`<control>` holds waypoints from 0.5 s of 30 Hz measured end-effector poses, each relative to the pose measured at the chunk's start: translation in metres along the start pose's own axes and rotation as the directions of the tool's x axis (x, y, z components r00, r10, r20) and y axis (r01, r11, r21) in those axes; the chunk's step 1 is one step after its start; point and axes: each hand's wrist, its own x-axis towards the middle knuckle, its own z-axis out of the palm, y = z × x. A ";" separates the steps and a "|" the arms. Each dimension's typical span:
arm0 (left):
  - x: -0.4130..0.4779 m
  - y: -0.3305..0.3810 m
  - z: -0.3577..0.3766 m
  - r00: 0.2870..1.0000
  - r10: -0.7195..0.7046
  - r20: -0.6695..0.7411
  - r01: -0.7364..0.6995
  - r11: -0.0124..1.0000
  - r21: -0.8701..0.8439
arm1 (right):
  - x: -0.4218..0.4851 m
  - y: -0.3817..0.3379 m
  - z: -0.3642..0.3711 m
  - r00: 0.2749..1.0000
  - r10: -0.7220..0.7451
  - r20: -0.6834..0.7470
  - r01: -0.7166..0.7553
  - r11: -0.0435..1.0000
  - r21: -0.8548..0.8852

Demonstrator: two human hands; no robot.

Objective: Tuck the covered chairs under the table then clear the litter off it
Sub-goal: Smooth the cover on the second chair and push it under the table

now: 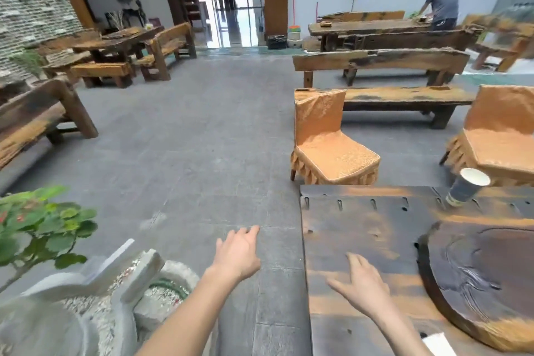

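Two chairs in orange fabric covers stand beyond the far edge of a dark wooden table (346, 228). The nearer covered chair (326, 139) is off the table's left corner, and the second covered chair (497, 136) is at the right edge of view. Both are pulled out from the table. A paper cup (468, 186) stands on the table's far edge, and a white scrap (439, 342) lies at its near edge. My left hand (238, 251) hovers open over the floor left of the table. My right hand (361, 283) is open above the tabletop.
A round dark wooden tray (476, 277) lies on the table's right part. A stone planter (95, 298) with a green plant (43, 225) is at my lower left. Wooden benches and tables line both sides, with grey floor between. A person stands at a far table (442, 1).
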 end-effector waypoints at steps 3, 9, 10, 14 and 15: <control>0.069 -0.009 -0.037 0.998 0.044 -0.047 -0.044 0.999 0.005 | 0.061 -0.049 -0.020 0.994 0.059 -0.094 -0.056 0.998 0.029; 0.209 -0.016 -0.099 0.977 0.205 -0.060 -0.205 0.979 0.007 | 0.170 -0.123 -0.054 0.975 0.138 -0.174 -0.124 0.988 0.090; 0.234 -0.017 -0.105 0.973 0.225 -0.058 -0.225 0.974 0.012 | 0.192 -0.132 -0.058 0.973 0.145 -0.182 -0.130 0.987 0.090; 0.355 -0.018 -0.134 0.952 0.303 0.029 -0.303 0.953 -0.006 | 0.298 -0.158 -0.077 0.968 0.161 -0.193 -0.148 0.986 0.080; 0.391 -0.017 -0.144 0.945 0.319 0.069 -0.320 0.947 -0.001 | 0.328 -0.161 -0.082 0.967 0.164 -0.194 -0.152 0.985 0.077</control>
